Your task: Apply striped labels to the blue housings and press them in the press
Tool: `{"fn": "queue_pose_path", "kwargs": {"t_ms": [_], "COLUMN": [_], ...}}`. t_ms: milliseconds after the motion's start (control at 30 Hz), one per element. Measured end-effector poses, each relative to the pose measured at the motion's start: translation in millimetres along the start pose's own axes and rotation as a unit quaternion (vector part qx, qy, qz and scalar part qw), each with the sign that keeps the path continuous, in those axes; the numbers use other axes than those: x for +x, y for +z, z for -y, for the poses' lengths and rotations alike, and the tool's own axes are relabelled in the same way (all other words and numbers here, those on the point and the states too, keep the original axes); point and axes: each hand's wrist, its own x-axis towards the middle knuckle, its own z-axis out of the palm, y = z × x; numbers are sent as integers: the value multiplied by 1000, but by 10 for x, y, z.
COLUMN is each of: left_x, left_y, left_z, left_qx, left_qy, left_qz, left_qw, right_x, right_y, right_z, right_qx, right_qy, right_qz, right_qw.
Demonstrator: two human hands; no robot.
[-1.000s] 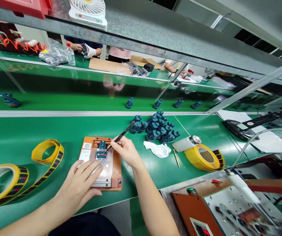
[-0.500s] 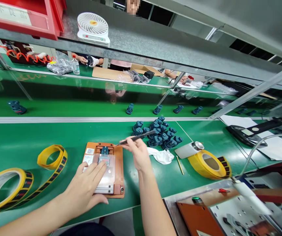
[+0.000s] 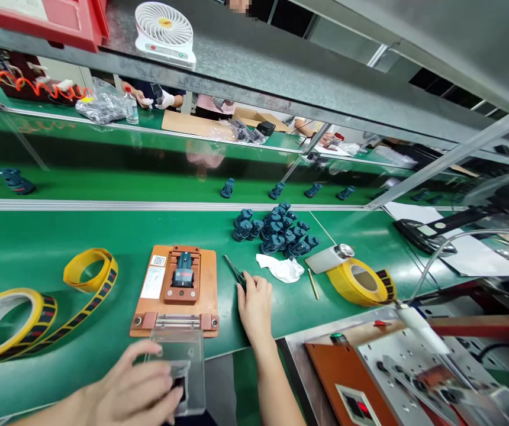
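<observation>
My left hand [image 3: 134, 384] grips a transparent acrylic cover [image 3: 187, 349], which is tipped toward me off the front of an orange fixture plate [image 3: 192, 266]. A dark patch shows through the cover under my fingers, too hidden to identify. A dark blue plastic housing [image 3: 184, 271] with a red label sits uncovered in the brown nest of the fixture. My right hand [image 3: 254, 310] rests on the green bench to the right of the fixture, with fine black tweezers [image 3: 234, 270] held under its fingers, tips pointing away from me.
A heap of blue housings [image 3: 276, 234] lies beyond my right hand, near a white cloth [image 3: 280, 268]. Yellow tape rolls [image 3: 10, 322] lie left, another [image 3: 361, 283] right. A glass-fronted shelf spans the back, and a perforated metal fixture [image 3: 414, 373] occupies the lower right corner.
The transparent cover has swung off the housing toward me with my left hand. My right hand has dropped to the bench, lowering the tweezers.
</observation>
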Motion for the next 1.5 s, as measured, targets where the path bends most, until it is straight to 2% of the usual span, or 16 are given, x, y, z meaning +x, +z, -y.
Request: {"fn": "queue_pose_path", "kwargs": {"t_ms": [100,200,300,533,767,900,967,1033,1100,1167,1233,1300,1333,1367,1433,1500], "left_x": [-225,-213,-96,-20,-50,42,170,366,621,904,1174,1393,1476,1541,1619,1645], "left_y": [-7,-13,2,71,91,40,9,-5,-4,-11,-45,-102,-134,-163,-205,-222], "left_z": [-118,-30,96,179,179,278,420,619,839,1026,1133,1146,1124,1090,1006,929], "left_qx": [-18,-6,34,17,25,1,-15,-24,-51,-142,-302,-459,-511,-542,-563,-566], "left_qy": [16,-16,-77,-114,-107,-100,-112,-162,-255,-371,-461,-488,-483,-474,-455,-439], "left_qz": [91,103,99,113,99,57,19,-36,-90,-118,-91,-47,-40,-48,-92,-125], "left_qw": [996,995,991,987,989,993,993,986,961,910,830,741,710,692,684,687], "right_x": [57,153,236,389,420,494,541,574,586,578,556,528,514,501,477,457], "right_y": [-77,-86,0,233,219,176,168,160,128,50,-74,-217,-284,-339,-405,-404], "right_z": [259,531,661,629,703,887,1001,1109,1199,1269,1319,1352,1363,1371,1381,1394], "right_qx": [104,238,280,270,262,198,124,52,29,60,104,156,189,227,319,416], "right_qy": [-65,-139,-162,-155,-179,-130,-125,-136,-140,-148,-175,-199,-195,-178,-112,-34], "right_qz": [57,188,246,248,260,174,172,186,166,122,84,56,46,40,54,123], "right_qw": [991,943,913,917,912,956,969,972,976,980,975,966,961,957,939,900]}}
